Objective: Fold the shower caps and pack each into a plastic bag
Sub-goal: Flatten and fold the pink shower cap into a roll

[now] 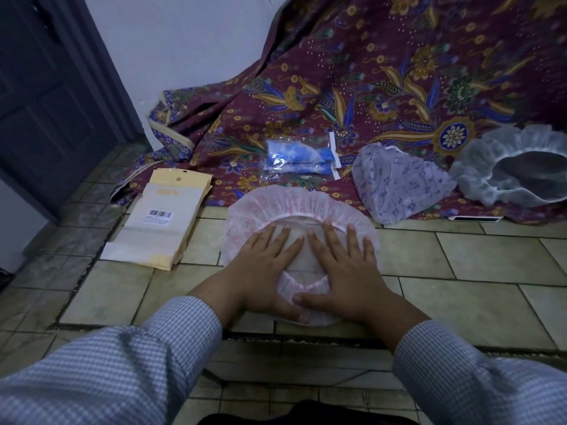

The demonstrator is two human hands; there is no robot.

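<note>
Both hands press flat on the pink-frilled translucent plastic shower cap (302, 228), which lies spread on the tiled floor (478, 265) just near of the patterned cloth (383, 87). The left hand (264, 268) and right hand (340, 271) have fingers splayed apart, clamped on nothing. It looks flimsy, slippery and springy; best pinched at the elastic rim.

Both arms in long sleeves, fine blue/white check shirt fabric, small gingham-type squares. Left sleeve (101, 363) cuff ends at wrist, just behind left hand (264, 271); right sleeve (478, 378) same, behind right hand (343, 271). Hands bare, fingers (329, 237) w/ short nails. Dark garment at lap, bottom edge.
</note>
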